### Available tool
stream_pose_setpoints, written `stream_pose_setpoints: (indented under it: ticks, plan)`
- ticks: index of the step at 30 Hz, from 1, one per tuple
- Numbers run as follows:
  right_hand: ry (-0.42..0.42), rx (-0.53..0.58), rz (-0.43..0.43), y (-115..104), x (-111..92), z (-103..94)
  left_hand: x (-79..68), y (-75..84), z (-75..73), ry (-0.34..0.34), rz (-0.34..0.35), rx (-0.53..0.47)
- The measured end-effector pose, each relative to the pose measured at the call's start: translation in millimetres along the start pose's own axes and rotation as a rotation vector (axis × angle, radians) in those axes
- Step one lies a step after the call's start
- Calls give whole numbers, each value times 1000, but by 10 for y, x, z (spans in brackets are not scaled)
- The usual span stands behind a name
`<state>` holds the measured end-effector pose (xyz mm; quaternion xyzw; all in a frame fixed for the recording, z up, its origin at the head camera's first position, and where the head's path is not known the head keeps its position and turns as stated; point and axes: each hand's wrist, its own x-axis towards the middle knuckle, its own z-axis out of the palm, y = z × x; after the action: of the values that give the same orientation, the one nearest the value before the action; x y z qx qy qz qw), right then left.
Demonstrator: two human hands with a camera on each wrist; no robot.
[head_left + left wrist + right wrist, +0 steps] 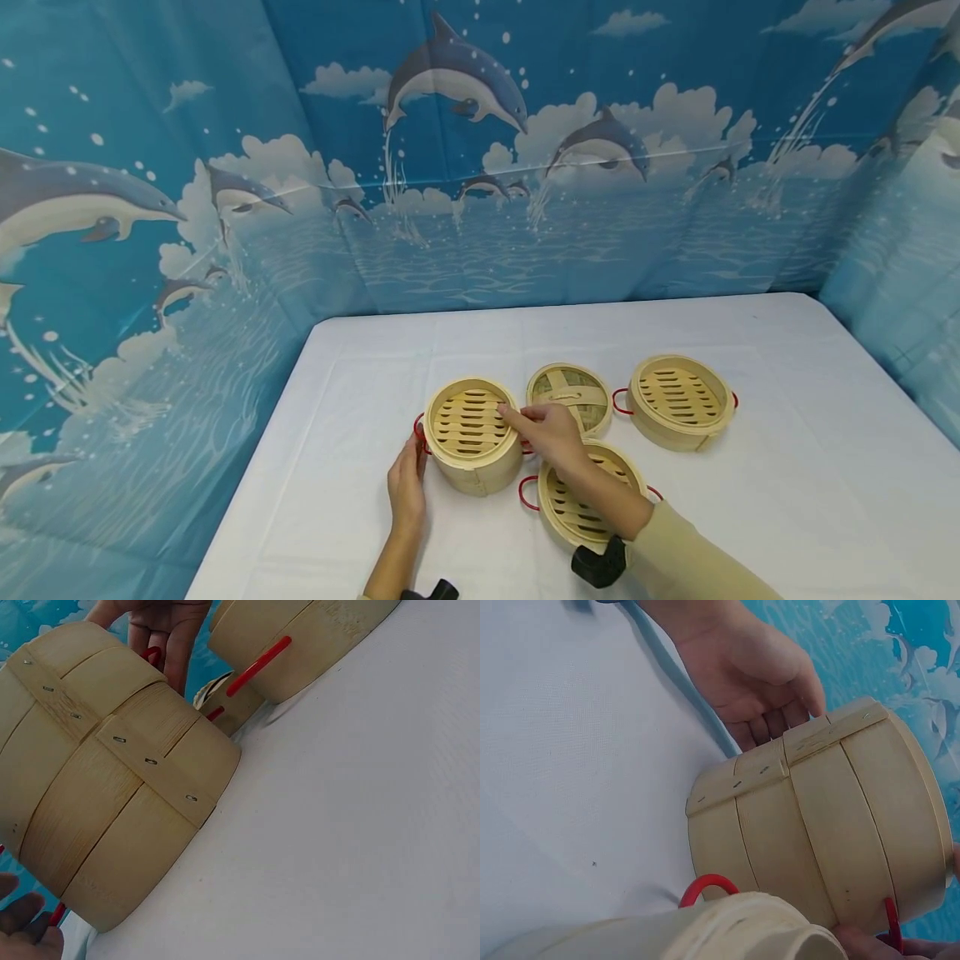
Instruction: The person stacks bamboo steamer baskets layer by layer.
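Two bamboo steamer baskets are stacked at the left, the upper basket (468,396) seated on the lower basket (142,787). On the stack's left side is my left hand (407,487), its thumb and curled fingers around the lower basket's red handle (57,913). My right hand (551,429) grips the upper basket's right side, thumb over the rim and fingers down by its red handle (893,926). A woven bamboo lid (558,382) lies just behind the right hand. Beneath the right forearm, partly covered, sits another steamer basket (558,504) with a slatted floor.
A further steamer basket (678,396) with red handles stands at the right. Everything rests on a white-covered table (787,500). A blue dolphin-print curtain (465,250) hangs behind the table and along its sides.
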<state>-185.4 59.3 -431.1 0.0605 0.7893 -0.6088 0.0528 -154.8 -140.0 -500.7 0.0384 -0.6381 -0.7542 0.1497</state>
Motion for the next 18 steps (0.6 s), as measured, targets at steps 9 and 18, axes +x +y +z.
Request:
stream_pose_setpoints:
  ticks: [9,18]
  plan:
    - [49,1,-20,18,-34,15,21,-30,-1,19,113,144]
    - [66,52,1,27,-45,39,26,-36,18,56,83,173]
